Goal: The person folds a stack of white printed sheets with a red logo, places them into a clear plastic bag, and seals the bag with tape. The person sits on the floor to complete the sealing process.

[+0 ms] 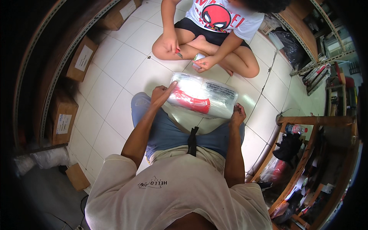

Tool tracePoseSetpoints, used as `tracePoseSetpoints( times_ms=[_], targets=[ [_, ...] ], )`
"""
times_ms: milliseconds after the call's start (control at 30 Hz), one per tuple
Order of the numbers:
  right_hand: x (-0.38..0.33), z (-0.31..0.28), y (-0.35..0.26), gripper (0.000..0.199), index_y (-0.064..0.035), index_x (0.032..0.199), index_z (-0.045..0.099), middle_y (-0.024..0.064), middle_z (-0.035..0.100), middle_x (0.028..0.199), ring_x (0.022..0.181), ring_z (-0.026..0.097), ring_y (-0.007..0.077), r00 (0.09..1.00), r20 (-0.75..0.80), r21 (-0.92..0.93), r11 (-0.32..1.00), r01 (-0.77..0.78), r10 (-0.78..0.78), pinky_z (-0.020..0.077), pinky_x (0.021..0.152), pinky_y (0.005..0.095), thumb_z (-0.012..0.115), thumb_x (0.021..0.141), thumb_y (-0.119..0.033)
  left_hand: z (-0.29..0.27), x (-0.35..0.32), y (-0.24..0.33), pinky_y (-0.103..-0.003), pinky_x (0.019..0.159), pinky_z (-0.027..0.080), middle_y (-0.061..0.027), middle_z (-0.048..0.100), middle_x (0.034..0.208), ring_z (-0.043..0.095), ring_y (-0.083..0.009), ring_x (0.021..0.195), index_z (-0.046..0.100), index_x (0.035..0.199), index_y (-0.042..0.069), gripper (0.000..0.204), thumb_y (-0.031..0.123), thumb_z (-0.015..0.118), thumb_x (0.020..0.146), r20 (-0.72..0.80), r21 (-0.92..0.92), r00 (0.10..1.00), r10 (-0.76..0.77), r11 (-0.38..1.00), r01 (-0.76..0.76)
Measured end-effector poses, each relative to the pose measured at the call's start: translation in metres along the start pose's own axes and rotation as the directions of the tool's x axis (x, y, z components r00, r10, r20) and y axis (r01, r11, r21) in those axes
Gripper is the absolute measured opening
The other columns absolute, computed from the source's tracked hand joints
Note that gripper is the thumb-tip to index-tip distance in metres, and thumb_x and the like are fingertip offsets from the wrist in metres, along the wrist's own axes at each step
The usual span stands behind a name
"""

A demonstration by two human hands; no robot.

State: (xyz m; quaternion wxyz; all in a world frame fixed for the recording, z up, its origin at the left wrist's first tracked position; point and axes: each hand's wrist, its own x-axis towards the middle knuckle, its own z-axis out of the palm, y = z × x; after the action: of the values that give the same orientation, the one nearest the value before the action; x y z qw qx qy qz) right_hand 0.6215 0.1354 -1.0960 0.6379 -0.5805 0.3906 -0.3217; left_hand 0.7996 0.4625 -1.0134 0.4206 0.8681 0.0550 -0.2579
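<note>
A package wrapped in shiny clear film point(224, 100), white with a red shape and dark print, is held over the floor in front of my lap. My left hand point(163, 95) grips its left end, with the thumb lying on top of the film. At the lower right corner, the fingers of my right hand point(238, 114) are closed on the package's edge. Across from me a person sits cross-legged. One of that person's hands has a small red-handled tool point(178, 52) with a metal tip; the other holds a small white roll point(198, 60).
White floor tiles point(111, 92) lie around us. Metal shelving with cardboard boxes point(81, 59) runs along the left. On the right stands a wooden rack point(318, 122) with a plastic bottle point(295, 129) and black cloth. A black plastic bag point(287, 50) sits at the far right.
</note>
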Motion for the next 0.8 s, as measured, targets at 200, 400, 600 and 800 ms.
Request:
tracePoseSetpoints(
  times_ms=[200,400,600,800],
  targets=[
    [0.003,-0.002,0.001,0.016,0.0016,0.099,0.066,0.0059,0.068,0.097,0.088,0.062,0.0124,1.0,0.017,0.039,0.999,0.011,-0.012,0.049,0.082,0.0244,0.056,0.088,0.009,0.005,-0.015,0.072,-0.04,0.092,0.05,-0.0268,0.067,0.105,0.064,-0.0348,0.109,0.057,0.114,-0.017,0.12,0.092,0.049,0.065,0.13,0.428,0.98,-0.15,0.9,0.081],
    [0.001,0.002,-0.003,0.018,0.0018,0.1,0.065,0.0055,0.068,0.096,0.088,0.063,0.0129,1.0,0.012,0.02,0.999,-0.028,0.028,0.0493,0.081,0.0241,0.055,0.088,0.009,0.024,-0.015,0.057,-0.046,0.106,0.039,-0.0314,0.041,0.14,0.045,-0.0404,0.13,0.021,0.142,-0.018,0.14,0.09,0.056,0.061,0.021,0.35,0.983,-0.185,0.922,0.166],
    [-0.009,0.001,-0.008,0.018,0.0034,0.104,0.066,0.0104,0.069,0.096,0.087,0.064,0.0151,0.998,0.04,-0.004,0.998,-0.056,0.056,0.0501,0.079,0.0281,0.056,0.089,0.005,0.04,-0.033,0.059,-0.073,0.107,0.009,-0.0255,0.009,0.158,0.008,-0.0391,0.148,0.017,0.151,-0.001,0.112,0.07,0.06,0.077,-0.366,0.702,0.813,0.454,0.708,-0.079],
    [-0.005,0.008,-0.008,0.018,0.0031,0.102,0.067,0.0091,0.069,0.096,0.086,0.063,0.0138,0.999,-0.008,0.005,1.0,-0.031,0.031,0.0495,0.079,0.0265,0.056,0.088,0.006,0.04,0.0,0.053,-0.069,0.113,0.006,-0.0085,0.031,0.155,0.019,-0.0281,0.148,0.032,0.148,0.006,0.054,0.02,0.044,0.098,0.328,0.751,0.553,0.766,0.144,-0.645]
  ],
)
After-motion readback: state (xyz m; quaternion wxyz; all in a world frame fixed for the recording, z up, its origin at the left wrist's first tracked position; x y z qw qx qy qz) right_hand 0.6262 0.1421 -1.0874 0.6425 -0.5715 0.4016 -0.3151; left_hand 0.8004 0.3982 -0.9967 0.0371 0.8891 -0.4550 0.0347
